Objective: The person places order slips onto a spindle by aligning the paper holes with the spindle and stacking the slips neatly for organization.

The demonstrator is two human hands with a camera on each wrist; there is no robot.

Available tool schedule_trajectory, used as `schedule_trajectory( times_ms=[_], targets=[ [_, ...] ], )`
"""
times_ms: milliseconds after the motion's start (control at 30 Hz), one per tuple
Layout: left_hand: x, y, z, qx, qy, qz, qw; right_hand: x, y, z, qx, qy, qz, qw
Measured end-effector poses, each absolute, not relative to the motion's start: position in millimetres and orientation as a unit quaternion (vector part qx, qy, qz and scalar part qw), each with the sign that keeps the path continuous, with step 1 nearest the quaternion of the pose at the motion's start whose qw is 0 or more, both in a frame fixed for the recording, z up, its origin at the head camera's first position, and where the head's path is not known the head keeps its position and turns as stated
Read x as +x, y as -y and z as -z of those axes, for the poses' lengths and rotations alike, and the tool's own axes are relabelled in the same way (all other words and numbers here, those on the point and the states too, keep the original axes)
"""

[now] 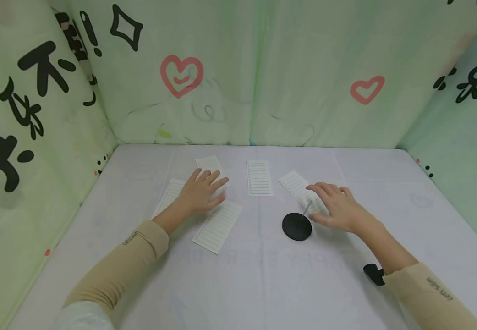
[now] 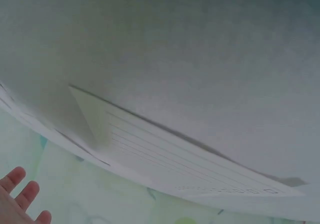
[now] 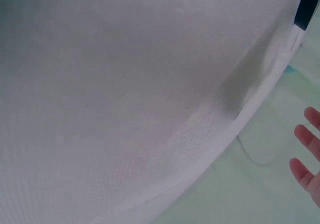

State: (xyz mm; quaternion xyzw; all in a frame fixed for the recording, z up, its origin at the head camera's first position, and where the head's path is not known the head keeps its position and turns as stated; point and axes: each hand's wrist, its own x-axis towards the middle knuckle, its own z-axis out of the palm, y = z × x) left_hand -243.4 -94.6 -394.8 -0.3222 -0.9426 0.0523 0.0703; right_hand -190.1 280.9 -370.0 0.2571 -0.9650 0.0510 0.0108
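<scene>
My left hand (image 1: 203, 190), fingers spread, hovers over or rests among lined white paper slips; which one cannot be told. One slip (image 1: 217, 227) lies at an angle below it, another (image 1: 169, 195) shows by the wrist, and a third (image 1: 208, 162) is partly hidden behind the fingers. My right hand (image 1: 339, 208) is beside a black round base with a thin metal spike (image 1: 297, 226), fingers loosely bent and the thumb near the base's edge. Beyond the spike, a slip (image 1: 298, 185) is partly covered by that hand. Fingertips (image 3: 302, 171) show in the right wrist view, with nothing held.
One more lined slip (image 1: 259, 178) lies at the table's back middle. A white cloth covers the table (image 1: 263, 284). Green printed curtains (image 1: 304, 68) stand at the back and both sides. A black device (image 1: 373, 274) sits at the right wrist.
</scene>
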Motion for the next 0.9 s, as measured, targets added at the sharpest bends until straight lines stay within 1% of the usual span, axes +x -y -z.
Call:
schedule_trajectory(
  times_ms=[333, 533, 567, 667, 767, 800, 900],
  targets=[
    [-237, 85, 399, -0.319, 0.946, -0.060, -0.002, -179, -266, 382, 0.280, 0.960, -0.004, -0.010],
    [-238, 83, 405, -0.315, 0.947, -0.055, -0.034, -175, -258, 388, 0.291, 0.957, 0.014, -0.015],
    [-242, 85, 414, -0.318, 0.946, -0.054, -0.025, -175, -257, 389, 0.292, 0.956, 0.015, -0.014],
    [-242, 85, 416, -0.313, 0.947, -0.066, -0.034, -174, -256, 391, 0.294, 0.955, 0.018, -0.011],
    [-240, 84, 416, -0.307, 0.947, -0.080, -0.038, -174, -255, 394, 0.295, 0.955, 0.023, -0.013],
    [-236, 82, 408, -0.301, 0.948, -0.086, -0.051, -173, -255, 394, 0.296, 0.955, 0.024, -0.014],
    [-234, 81, 407, -0.295, 0.949, -0.097, -0.051, -173, -255, 395, 0.297, 0.954, 0.027, -0.017]
  ],
)
